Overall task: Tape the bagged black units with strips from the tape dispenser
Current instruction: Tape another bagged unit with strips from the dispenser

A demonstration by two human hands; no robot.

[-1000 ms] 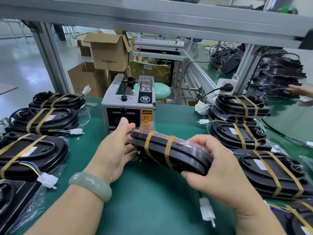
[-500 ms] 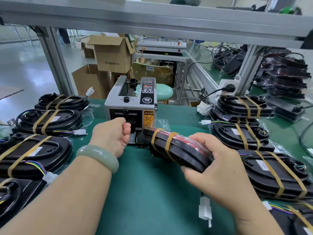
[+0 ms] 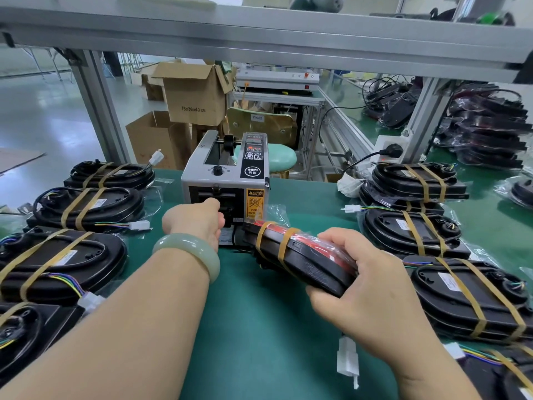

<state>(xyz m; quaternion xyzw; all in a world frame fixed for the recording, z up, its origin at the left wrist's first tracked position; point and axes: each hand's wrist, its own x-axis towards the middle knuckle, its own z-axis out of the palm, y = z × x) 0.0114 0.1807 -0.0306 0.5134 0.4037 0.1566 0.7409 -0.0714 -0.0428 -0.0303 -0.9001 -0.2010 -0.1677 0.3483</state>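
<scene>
Head view, bagged black unit [image 3: 302,255], 2 tan strips

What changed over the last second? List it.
The left hand let go of the bagged unit and moved forward to the tape dispenser outlet; whether it holds a strip is hidden. The right hand keeps gripping the unit, tilted further. Dispenser and taped units stayed put.

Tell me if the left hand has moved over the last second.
Yes: the left hand left the held unit and reached forward to the tape dispenser front slot.
</scene>
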